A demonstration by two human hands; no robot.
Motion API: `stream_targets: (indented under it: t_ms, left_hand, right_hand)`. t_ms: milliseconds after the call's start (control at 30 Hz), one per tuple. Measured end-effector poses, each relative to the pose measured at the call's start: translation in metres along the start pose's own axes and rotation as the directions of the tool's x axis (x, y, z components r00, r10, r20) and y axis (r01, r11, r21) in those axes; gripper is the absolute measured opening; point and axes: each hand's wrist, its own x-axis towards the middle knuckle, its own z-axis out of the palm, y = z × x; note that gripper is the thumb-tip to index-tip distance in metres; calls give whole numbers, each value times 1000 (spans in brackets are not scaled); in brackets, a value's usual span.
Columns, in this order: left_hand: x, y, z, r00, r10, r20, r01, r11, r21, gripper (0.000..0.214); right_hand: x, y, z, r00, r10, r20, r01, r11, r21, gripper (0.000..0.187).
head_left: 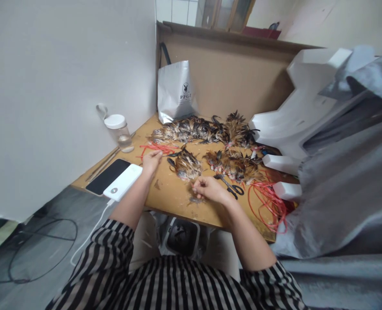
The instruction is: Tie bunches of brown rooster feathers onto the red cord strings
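Note:
My left hand [152,161] is closed in a pinch at the edge of a pile of red plastic strips [162,148]; what its fingertips hold is too small to tell. My right hand [207,188] is pinched on a small brownish wisp that looks like a feather, low over the table. Just beyond it lies a loose bunch of brown and black feathers [187,164]. Black-handled scissors [232,187] rest right of my right hand. Another feather pile [232,165] lies behind the scissors, and a long row of feather bunches [194,130] stretches across the back.
On the left of the wooden table [168,196] are a phone [104,180], a white power bank [122,182] with cable and a lidded jar [121,132]. A silver bag [175,92] stands behind. Red strips [268,202], white foam [286,107] and grey cloth flank the right. A bin [182,237] sits below.

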Motion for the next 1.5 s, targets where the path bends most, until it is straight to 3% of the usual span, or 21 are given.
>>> stream_targets:
  t_ms: [167, 267, 467, 633, 733, 867, 1033, 1167, 1267, 1367, 1500]
  left_hand:
    - [-6, 6, 13, 986, 130, 101, -128, 991, -24, 29]
    - [-5, 4, 21, 977, 175, 125, -171, 984, -40, 27]
    - [6, -9, 24, 981, 179, 78, -171, 979, -108, 26]
    - [5, -10, 14, 988, 156, 5, -153, 979, -132, 27]
    - [-3, 7, 8, 965, 235, -115, -254, 948, -191, 28]
    - [-17, 46, 2, 889, 339, -309, -431, 849, -308, 29]
    - [-26, 86, 3, 877, 362, -316, -460, 823, -334, 30]
    - [-30, 88, 8, 900, 356, -252, -426, 838, -339, 30]
    - [-34, 76, 14, 923, 354, -151, -385, 859, -338, 29]
    - [-33, 64, 23, 945, 320, -68, -325, 894, -309, 29]
    - [-22, 49, 36, 956, 295, -4, -284, 918, -277, 28]
  right_hand:
    - [1, -1, 0, 995, -100, 23, 102, 989, -108, 9]
    - [4, -7, 5, 995, -98, -24, 95, 990, -101, 10]
    - [17, -28, 14, 965, -94, -246, 136, 978, 158, 19]
    - [35, -30, 18, 947, -73, -314, 179, 929, 324, 24]
    - [57, -25, 24, 939, -30, -342, 165, 913, 373, 23]
    - [99, -24, 40, 915, -5, -402, 182, 896, 404, 17]
    - [142, -23, 74, 929, 6, -371, 134, 928, 349, 11]
    - [145, -17, 87, 942, 43, -332, 77, 937, 341, 10]
    - [121, -15, 69, 943, 25, -331, 95, 935, 341, 12]
    - [78, -8, 29, 957, 18, -291, 80, 944, 320, 20]
    - [20, 17, -31, 895, 73, -441, 45, 967, 251, 28]
